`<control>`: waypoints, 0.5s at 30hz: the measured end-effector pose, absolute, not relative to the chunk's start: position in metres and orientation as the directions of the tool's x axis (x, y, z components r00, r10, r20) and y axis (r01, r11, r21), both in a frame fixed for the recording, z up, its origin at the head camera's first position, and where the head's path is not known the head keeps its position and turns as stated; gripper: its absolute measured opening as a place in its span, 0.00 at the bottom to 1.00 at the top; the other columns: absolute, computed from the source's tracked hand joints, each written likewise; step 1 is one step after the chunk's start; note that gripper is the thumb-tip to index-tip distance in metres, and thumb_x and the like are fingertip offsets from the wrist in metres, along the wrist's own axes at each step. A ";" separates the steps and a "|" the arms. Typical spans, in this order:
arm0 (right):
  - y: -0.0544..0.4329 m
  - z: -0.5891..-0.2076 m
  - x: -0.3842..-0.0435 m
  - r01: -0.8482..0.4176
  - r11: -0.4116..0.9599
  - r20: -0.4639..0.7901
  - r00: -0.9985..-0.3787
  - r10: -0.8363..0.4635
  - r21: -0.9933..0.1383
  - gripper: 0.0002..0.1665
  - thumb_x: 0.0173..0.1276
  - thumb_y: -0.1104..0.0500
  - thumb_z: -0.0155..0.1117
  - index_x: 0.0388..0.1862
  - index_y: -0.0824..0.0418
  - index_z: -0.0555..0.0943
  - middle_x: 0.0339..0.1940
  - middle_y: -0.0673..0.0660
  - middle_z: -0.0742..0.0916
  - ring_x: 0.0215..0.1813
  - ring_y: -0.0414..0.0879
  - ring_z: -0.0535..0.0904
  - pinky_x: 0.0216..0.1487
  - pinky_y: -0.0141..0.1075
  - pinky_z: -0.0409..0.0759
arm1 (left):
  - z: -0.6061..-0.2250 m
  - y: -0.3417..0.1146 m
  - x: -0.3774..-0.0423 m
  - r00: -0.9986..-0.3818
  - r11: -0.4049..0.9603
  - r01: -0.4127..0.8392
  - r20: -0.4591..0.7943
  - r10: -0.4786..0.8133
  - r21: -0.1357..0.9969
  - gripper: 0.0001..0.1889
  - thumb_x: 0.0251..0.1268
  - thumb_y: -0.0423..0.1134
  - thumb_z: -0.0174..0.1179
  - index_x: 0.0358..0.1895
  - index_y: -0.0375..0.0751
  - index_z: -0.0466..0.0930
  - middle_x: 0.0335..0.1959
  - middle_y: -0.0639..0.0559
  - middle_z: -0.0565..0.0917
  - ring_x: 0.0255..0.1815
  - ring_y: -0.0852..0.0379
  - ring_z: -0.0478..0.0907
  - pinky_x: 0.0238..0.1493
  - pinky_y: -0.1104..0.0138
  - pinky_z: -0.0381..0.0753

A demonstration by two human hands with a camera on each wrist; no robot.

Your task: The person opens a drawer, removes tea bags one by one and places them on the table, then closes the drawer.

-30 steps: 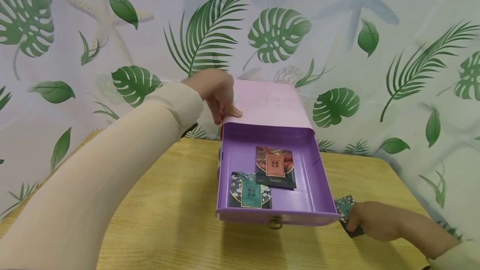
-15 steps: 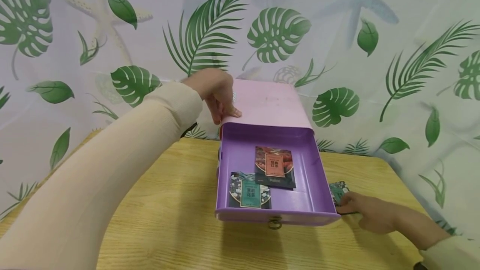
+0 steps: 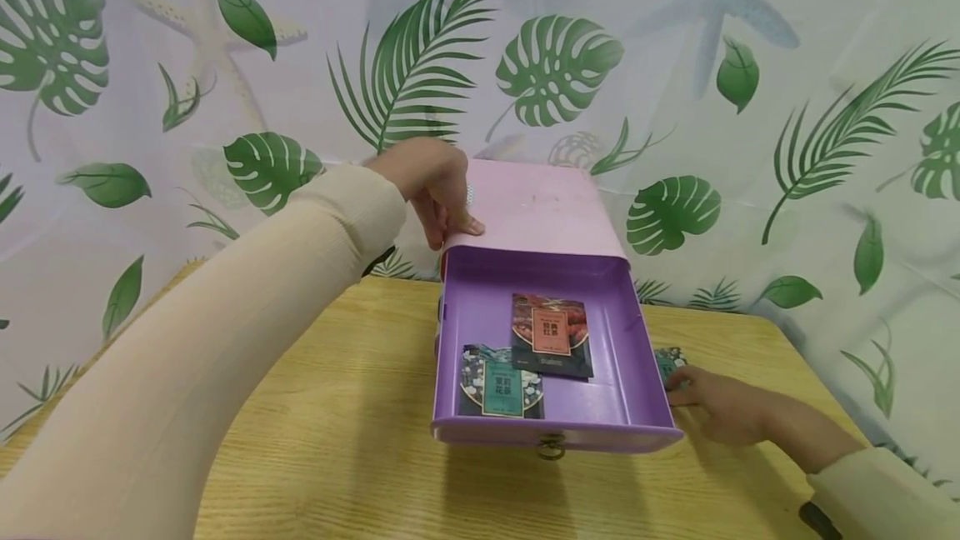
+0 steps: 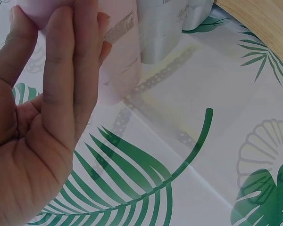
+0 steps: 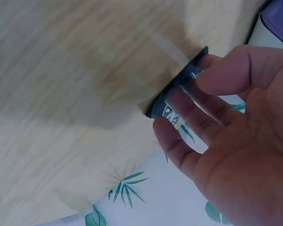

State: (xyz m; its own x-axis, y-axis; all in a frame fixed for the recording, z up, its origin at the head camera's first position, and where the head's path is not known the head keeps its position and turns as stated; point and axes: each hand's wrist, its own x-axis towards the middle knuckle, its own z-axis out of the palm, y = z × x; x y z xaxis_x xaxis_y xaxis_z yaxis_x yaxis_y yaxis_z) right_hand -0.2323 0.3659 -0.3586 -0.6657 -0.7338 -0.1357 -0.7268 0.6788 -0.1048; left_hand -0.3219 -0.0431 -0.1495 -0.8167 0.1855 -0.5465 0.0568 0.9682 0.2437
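A pink storage box (image 3: 540, 207) stands at the back of the table with its purple drawer (image 3: 476, 315) pulled out. My left hand (image 3: 431, 177) grips the box's top front left corner; the left wrist view shows thumb and fingers (image 4: 59, 89) on either side of a pink edge. Inside the drawer lie a red-labelled tea sachet (image 3: 551, 336) and a green-labelled tea sachet (image 3: 501, 386), slightly overlapping. Right of the drawer, my right hand (image 3: 731, 408) pinches another green-labelled tea sachet (image 3: 667, 361), whose dark edge (image 5: 159, 104) shows in the right wrist view.
The wooden table (image 3: 322, 440) extends around the box. Behind it hangs a leaf-patterned cloth (image 3: 675, 132). A metal ring pull (image 3: 551, 446) sits on the drawer's front. Pale containers (image 4: 160, 33) stand beside pink ones in the left wrist view.
My right hand has moved back and left along the drawer's right side with its sachet, now partly hidden by the drawer and hand. The left hand and box have stayed put.
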 end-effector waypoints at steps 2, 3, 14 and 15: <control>0.364 -0.357 -0.236 -0.708 0.699 -0.157 -0.683 -0.714 -0.100 0.32 0.46 0.76 0.56 0.53 0.64 0.85 0.52 0.68 0.79 0.51 0.65 0.79 0.52 0.56 0.80 | -0.149 -0.043 -0.322 -0.819 0.968 0.054 -0.544 0.182 0.243 0.28 0.64 0.58 0.63 0.50 0.33 0.81 0.46 0.45 0.88 0.40 0.60 0.89 0.62 0.66 0.77; 0.363 -0.356 -0.238 -0.706 0.701 -0.160 -0.684 -0.711 -0.098 0.31 0.47 0.76 0.56 0.53 0.65 0.85 0.52 0.68 0.79 0.51 0.65 0.79 0.53 0.56 0.80 | -0.149 -0.043 -0.322 -0.819 0.969 0.053 -0.545 0.181 0.242 0.28 0.64 0.58 0.63 0.50 0.33 0.81 0.46 0.45 0.88 0.40 0.60 0.89 0.62 0.67 0.77; 0.359 -0.356 -0.260 -0.705 0.698 -0.149 -0.682 -0.716 -0.126 0.33 0.44 0.77 0.55 0.53 0.69 0.84 0.53 0.71 0.79 0.54 0.69 0.78 0.54 0.59 0.79 | -0.149 -0.044 -0.321 -0.824 0.966 0.058 -0.535 0.188 0.250 0.28 0.64 0.58 0.63 0.50 0.33 0.80 0.45 0.45 0.88 0.40 0.60 0.89 0.64 0.66 0.75; 0.359 -0.356 -0.262 -0.708 0.694 -0.149 -0.678 -0.720 -0.129 0.33 0.44 0.77 0.55 0.53 0.69 0.84 0.52 0.72 0.79 0.53 0.69 0.78 0.54 0.59 0.79 | -0.149 -0.044 -0.321 -0.825 0.966 0.061 -0.532 0.190 0.250 0.28 0.64 0.58 0.63 0.50 0.33 0.80 0.45 0.45 0.88 0.40 0.60 0.89 0.64 0.66 0.75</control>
